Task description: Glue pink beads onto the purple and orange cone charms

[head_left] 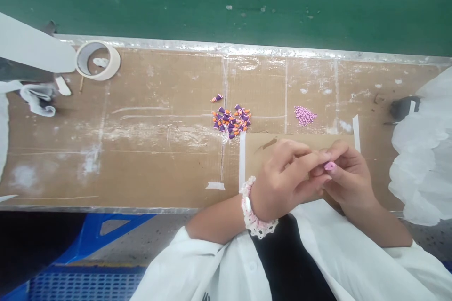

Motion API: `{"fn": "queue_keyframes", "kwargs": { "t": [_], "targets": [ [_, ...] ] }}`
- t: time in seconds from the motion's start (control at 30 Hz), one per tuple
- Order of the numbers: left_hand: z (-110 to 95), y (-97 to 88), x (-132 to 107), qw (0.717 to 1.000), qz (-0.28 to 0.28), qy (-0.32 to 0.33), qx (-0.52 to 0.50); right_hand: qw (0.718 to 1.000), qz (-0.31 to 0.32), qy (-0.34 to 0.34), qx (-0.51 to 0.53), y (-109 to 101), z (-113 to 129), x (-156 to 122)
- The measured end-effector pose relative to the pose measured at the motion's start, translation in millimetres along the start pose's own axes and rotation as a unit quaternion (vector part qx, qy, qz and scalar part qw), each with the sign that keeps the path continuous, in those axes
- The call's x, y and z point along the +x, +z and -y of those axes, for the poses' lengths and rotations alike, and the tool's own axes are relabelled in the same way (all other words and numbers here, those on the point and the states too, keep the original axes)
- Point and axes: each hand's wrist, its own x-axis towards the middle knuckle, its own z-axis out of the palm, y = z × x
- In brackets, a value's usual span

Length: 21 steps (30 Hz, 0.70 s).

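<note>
My left hand [286,178] and my right hand [348,176] meet over the near edge of a cardboard-covered bench [141,160]. Their fingertips are pinched together on something too small to make out. A lace band with a white bead circles my left wrist [252,214]. Beyond the hands lies a heap of small purple and orange pieces [231,120]. One stray piece [217,98] lies just behind it. To the right sits a small pile of pink beads [305,115].
A roll of tape [98,59] lies at the back left beside grey cloth [38,99]. White plastic bags [423,160] bulge at the right edge. A green surface [226,0] runs behind the bench. A blue crate [81,277] stands below.
</note>
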Motion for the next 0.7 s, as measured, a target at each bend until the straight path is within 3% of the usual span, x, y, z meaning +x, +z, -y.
{"fn": "queue_keyframes", "kwargs": {
  "t": [0.27,0.53,0.7],
  "targets": [
    [-0.4,0.4,-4.6,0.999,-0.024,-0.002,-0.033,1.0,-0.001,0.016,-0.004,-0.9,-1.1,-1.5],
    [2.3,0.4,-1.3,0.999,-0.021,0.005,-0.029,0.998,-0.02,-0.009,-0.063,-0.6,-1.8,-2.7],
    [6.5,-1.1,1.3,0.999,0.002,0.005,-0.036,0.996,-0.017,0.017,-0.081,-3.7,0.8,-4.1]
  ]
}}
